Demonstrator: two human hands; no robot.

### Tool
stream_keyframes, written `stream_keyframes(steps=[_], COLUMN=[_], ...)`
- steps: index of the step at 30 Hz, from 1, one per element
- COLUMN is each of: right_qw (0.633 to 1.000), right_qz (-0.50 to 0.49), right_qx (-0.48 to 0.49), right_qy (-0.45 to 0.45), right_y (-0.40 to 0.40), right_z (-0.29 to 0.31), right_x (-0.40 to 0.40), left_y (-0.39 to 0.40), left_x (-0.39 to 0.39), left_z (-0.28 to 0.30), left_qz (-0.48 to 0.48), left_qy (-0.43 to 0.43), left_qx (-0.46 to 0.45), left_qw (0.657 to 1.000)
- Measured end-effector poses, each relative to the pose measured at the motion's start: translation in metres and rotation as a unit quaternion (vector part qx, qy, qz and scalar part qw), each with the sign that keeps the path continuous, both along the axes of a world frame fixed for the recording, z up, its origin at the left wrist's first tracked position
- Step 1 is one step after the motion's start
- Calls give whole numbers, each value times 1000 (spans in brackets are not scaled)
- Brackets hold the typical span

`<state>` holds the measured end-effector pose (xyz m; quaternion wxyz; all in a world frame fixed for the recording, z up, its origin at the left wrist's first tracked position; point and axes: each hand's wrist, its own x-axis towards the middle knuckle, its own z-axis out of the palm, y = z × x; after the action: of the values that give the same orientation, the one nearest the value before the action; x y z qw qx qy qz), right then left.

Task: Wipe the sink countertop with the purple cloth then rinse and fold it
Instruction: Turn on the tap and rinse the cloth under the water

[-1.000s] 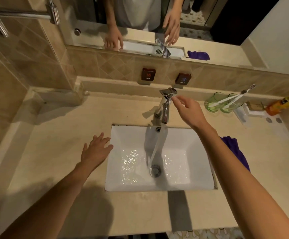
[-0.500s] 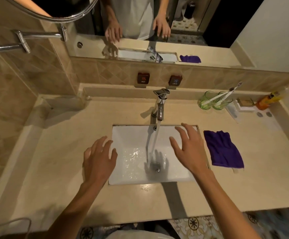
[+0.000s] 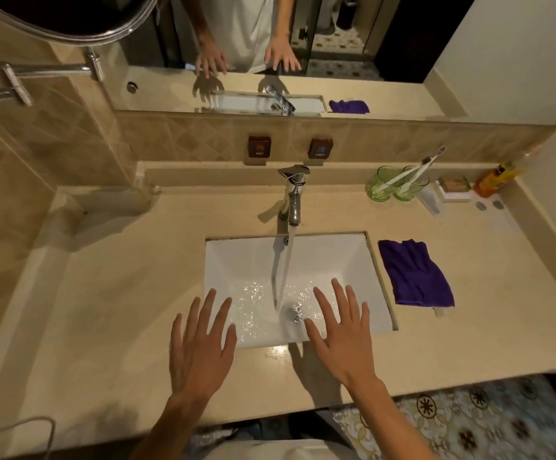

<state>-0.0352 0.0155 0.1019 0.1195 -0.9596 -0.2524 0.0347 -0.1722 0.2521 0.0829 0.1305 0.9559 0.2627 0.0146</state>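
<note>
A purple cloth (image 3: pixel 414 275) lies flat on the beige countertop (image 3: pixel 120 293), just right of the white sink (image 3: pixel 237 260). Water runs from the chrome faucet (image 3: pixel 293 197) into the basin. My left hand (image 3: pixel 200 346) hovers over the sink's front left edge, fingers spread and straight, holding nothing. Over the front right part of the basin my right hand (image 3: pixel 343 330) is spread the same way, also holding nothing. The cloth lies apart from both hands.
Two green glasses (image 3: pixel 392 189) with toothbrushes, a soap dish (image 3: pixel 454 190) and an orange bottle (image 3: pixel 494 180) stand at the back right. Hot and cold knobs (image 3: pixel 290 147) sit on the wall under a mirror. A towel bar (image 3: pixel 38 74) is mounted at the upper left.
My right hand left the faucet handle and came back over the basin, fingers spread. My left hand moved right to the sink's front edge. The view pulled back; water keeps running.
</note>
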Motion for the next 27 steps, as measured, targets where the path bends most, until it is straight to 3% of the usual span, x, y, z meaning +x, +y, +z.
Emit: stream_keyframes(steps=[12, 19, 27], right_qw=[999, 998, 996], right_qz=[-27, -38, -62], right_qx=[-4, -19, -24], right_qy=[29, 47, 60], right_y=[-69, -128, -194], right_z=[-10, -4, -10], right_x=[41, 97, 161], left_y=[-63, -133, -193], left_x=[48, 107, 185], left_z=[-8, -2, -7], left_qz=[-8, -40, -58], left_qy=[-13, -82, -53], left_qx=[11, -1, -1], left_qw=[1000, 996, 997])
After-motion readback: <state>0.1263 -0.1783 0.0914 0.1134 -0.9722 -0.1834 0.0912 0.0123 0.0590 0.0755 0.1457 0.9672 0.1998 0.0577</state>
